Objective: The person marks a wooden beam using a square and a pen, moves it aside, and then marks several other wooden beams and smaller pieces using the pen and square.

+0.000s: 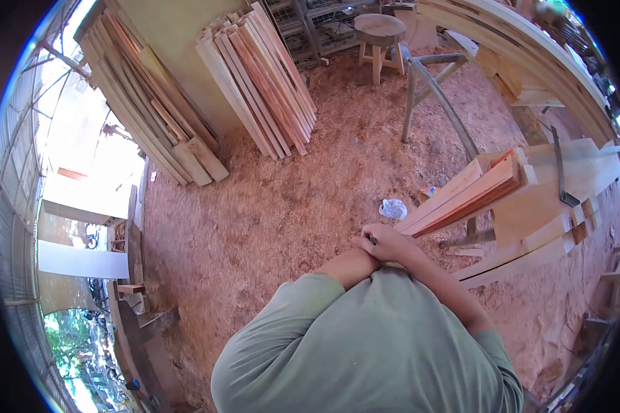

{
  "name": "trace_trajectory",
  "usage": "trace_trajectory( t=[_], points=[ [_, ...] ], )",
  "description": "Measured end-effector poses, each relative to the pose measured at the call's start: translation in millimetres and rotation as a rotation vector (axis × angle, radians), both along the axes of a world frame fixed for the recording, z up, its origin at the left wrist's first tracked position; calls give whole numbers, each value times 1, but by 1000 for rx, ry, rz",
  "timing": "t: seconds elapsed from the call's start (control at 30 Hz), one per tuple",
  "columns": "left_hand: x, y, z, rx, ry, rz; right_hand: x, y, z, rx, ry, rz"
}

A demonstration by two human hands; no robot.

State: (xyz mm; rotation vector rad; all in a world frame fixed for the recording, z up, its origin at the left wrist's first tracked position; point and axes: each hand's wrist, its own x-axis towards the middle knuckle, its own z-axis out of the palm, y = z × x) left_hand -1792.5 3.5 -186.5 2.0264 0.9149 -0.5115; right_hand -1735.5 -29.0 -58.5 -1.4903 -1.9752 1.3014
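My right hand [389,244] lies across my left wrist close in front of my body, fingers curled. A small dark piece shows at its fingers; I cannot tell what it is. Only the forearm of my left arm [348,267] shows plainly, as the right hand covers most of the left hand. Just beyond my hands, the near ends of several reddish boards [461,193] slope up to the right. A crumpled clear plastic bag [393,209] rests on the floor beside these boards.
A try square [562,168] lies on a wide pale board [537,206] at right. Behind it stands a metal trestle [434,93], with a round wooden stool [379,29] farther back. Planks [255,82] lean against the wall; sawdust covers the floor [275,206].
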Motion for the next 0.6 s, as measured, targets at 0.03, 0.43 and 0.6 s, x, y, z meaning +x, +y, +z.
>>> trace_trajectory(
  t=[0.03,0.43,0.6],
  points=[
    [0,0,-1,0,-5,0,3,1,12,-50,-25,38],
    [-29,37,-42,-104,-403,102,97,-62,33,94,423,-438],
    [-1,82,88,49,-217,313,187,-79,97,720,679,-1140]
  ],
)
